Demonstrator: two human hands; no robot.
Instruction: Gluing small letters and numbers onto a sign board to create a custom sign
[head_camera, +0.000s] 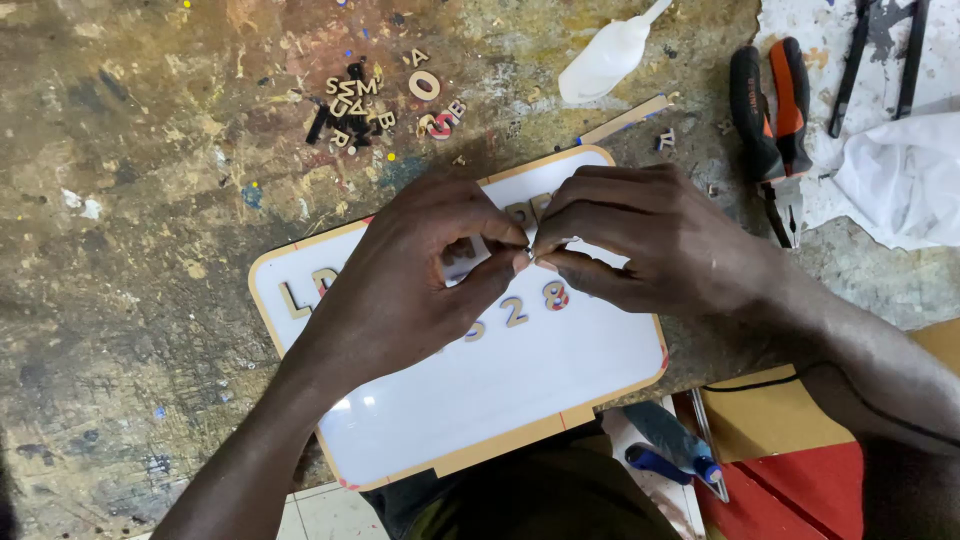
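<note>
A white plate with a tan rim (480, 400) lies tilted on the stained workbench, with several small wooden letters and digits (515, 312) stuck on it. My left hand (415, 270) and my right hand (640, 235) meet above its upper middle. Their fingertips pinch one small piece (527, 252) between them; it is too small to make out. The hands hide part of the upper row of characters.
A heap of loose wooden letters (385, 100) lies at the back. A white squeeze bottle (605, 60), a wooden strip (625, 120), red-black pliers (775, 130) and a white cloth (895, 175) sit at the back right. A blue-handled tool (675, 462) lies near the bench edge.
</note>
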